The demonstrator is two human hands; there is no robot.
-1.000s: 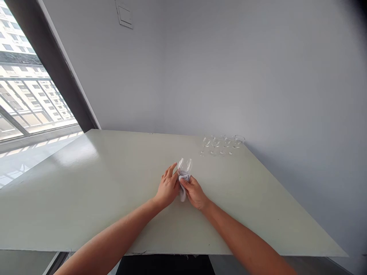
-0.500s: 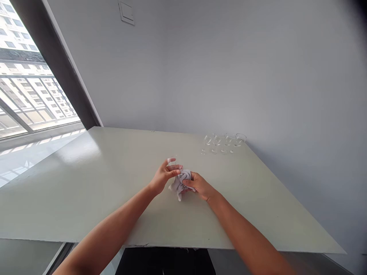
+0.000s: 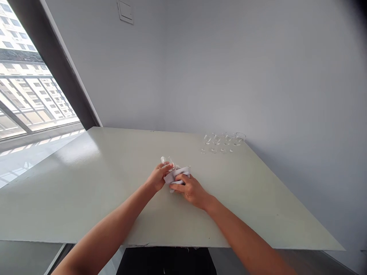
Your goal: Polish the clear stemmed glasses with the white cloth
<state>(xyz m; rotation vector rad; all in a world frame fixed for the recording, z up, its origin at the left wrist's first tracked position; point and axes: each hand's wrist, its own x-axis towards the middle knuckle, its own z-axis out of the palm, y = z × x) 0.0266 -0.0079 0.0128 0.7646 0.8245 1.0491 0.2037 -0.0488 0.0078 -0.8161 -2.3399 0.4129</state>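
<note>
Pale tabletop (image 3: 100, 206), our left hand (image 3: 156, 178), fingers clamped on a glass (image 3: 163, 159) between near and far edges, our right hand (image 3: 195, 191), fingers gripping white cloth (image 3: 183, 170), stemmed glasses (image 3: 216, 140) near far right corner

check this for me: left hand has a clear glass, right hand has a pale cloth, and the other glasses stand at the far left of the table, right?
Not quite: the head view shows the other glasses at the far right of the table. The left hand does have a clear glass, and the right hand a pale cloth.
</note>
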